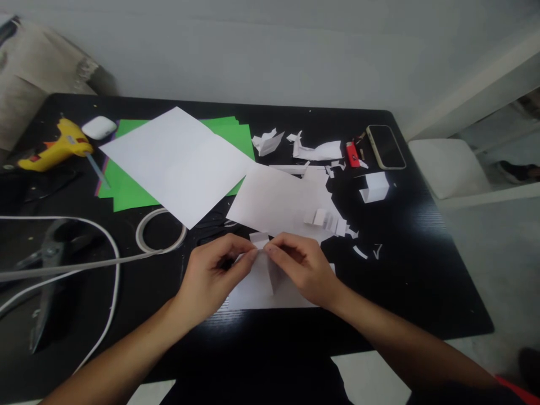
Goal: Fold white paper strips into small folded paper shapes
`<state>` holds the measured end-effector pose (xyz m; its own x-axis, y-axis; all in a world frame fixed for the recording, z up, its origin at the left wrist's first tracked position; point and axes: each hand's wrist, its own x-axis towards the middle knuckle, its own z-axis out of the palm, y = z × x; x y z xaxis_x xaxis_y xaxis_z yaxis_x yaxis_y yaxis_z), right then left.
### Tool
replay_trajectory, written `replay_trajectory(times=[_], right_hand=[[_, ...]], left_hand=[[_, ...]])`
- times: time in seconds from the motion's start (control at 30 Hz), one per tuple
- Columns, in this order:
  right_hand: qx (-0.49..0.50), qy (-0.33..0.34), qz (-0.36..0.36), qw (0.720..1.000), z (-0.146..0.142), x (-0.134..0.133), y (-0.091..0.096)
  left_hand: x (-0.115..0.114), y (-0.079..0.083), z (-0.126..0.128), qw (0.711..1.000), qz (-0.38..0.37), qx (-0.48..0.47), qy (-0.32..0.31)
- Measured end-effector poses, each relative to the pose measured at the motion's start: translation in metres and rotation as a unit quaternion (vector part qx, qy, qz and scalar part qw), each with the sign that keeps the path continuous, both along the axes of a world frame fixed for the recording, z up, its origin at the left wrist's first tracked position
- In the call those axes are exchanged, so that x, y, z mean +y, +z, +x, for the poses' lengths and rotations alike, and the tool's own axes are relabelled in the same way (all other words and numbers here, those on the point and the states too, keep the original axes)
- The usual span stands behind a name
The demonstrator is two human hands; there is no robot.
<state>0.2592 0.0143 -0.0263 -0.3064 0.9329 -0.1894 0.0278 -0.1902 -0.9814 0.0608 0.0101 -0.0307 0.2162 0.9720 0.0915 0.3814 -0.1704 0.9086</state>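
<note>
Both hands meet over the near middle of the black table (422, 270). My left hand (215, 275) and my right hand (301, 267) each pinch a small folded piece of white paper (261, 264) between fingertips and thumb. The paper piece stands up from a white sheet (270, 292) lying flat under the hands. Just beyond lies another white sheet (278, 202) with cut, folded tabs at its right edge.
A large white sheet (177, 160) covers green paper (126, 188) at the back left. A yellow glue gun (57, 146), white earbud case (99, 127) and white cables (113, 259) lie left. Paper scraps (316, 151), a red lighter (351, 153) and a phone (386, 146) lie back right.
</note>
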Motion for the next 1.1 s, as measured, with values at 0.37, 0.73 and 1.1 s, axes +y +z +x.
replay_trajectory(times=[0.37, 0.73, 1.1], right_hand=[[-0.044, -0.005, 0.024, 0.999, 0.0013, 0.0005, -0.0043], [-0.073, 0.051, 0.062, 0.994, -0.0007, -0.0016, -0.0027], [-0.034, -0.024, 0.005, 0.999, -0.0019, -0.0016, -0.0054]], left_hand=[[0.0012, 0.0019, -0.0003, 0.999, -0.023, -0.017, 0.029], [0.0005, -0.0011, 0.0011, 0.998, -0.046, -0.031, 0.004], [-0.0009, -0.0022, -0.0025, 1.0, 0.015, 0.0, -0.004]])
